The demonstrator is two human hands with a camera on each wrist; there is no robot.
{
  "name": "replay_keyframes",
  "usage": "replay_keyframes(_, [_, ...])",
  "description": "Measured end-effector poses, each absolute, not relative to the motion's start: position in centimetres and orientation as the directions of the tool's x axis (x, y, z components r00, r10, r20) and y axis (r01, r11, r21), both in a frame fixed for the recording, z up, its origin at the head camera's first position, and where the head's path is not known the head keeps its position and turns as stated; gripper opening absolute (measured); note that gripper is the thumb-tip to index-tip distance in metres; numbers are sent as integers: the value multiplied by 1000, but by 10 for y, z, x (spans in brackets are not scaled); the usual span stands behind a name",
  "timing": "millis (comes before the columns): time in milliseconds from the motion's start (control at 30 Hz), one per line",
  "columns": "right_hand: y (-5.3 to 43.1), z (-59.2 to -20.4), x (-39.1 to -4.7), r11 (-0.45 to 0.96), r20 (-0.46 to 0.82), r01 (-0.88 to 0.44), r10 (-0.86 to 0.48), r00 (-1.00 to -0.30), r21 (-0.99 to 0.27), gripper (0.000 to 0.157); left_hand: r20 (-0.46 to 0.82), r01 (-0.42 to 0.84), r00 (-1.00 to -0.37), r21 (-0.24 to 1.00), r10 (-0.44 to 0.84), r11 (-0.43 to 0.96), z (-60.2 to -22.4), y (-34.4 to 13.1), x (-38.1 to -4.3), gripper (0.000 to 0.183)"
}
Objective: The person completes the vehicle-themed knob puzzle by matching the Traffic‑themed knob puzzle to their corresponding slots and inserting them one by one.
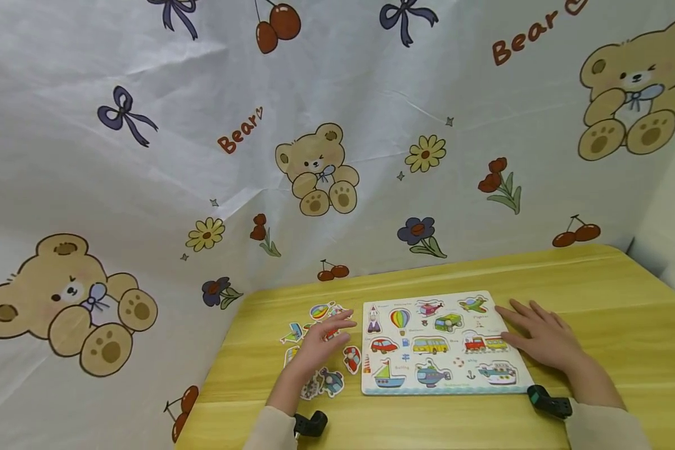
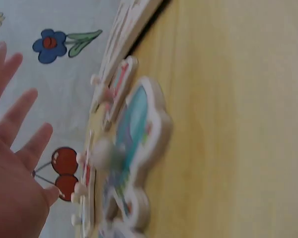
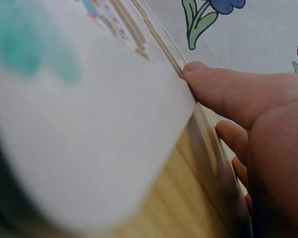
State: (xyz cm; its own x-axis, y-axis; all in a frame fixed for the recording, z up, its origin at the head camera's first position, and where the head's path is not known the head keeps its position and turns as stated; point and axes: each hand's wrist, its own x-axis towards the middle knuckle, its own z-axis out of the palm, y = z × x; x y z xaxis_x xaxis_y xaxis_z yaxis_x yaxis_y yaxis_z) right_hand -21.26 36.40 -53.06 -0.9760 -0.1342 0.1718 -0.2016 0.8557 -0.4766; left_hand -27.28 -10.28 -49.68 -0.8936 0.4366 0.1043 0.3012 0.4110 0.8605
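A white wooden puzzle board [image 1: 467, 356] printed with vehicles lies flat in front of me. My right hand [image 1: 545, 337] rests at its right edge, fingers extended; in the right wrist view the thumb [image 3: 223, 89] touches the board's rim. Over the loose puzzle pieces on the left, my left hand [image 1: 317, 347] hovers with fingers loosely spread and nothing between them. A red piece [image 1: 352, 360] lies between that hand and the board. Below the hand sits a teal-blue piece [image 1: 332, 382]. The left wrist view shows a knobbed piece [image 2: 139, 124] beside the palm, its wooden knob sticking up.
The yellow wood-grain table [image 1: 613, 294] runs under everything. More loose pieces, such as a balloon piece [image 1: 319, 311] and a plane piece [image 1: 292, 333], cluster near its left side. A white cloth [image 1: 371, 94] printed with bears hangs behind the table.
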Motion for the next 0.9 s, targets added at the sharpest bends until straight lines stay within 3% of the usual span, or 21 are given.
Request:
replay_keyframes(400, [362, -522, -221, 860, 178, -214, -146, -973, -463, 65, 51, 330, -849, 828, 526, 454, -519, -125, -281, 27])
replay_keyframes(900, [365, -539, -218, 873, 183, -204, -135, -974, -443, 65, 7, 438, -806, 680, 592, 588, -524, -124, -276, 27])
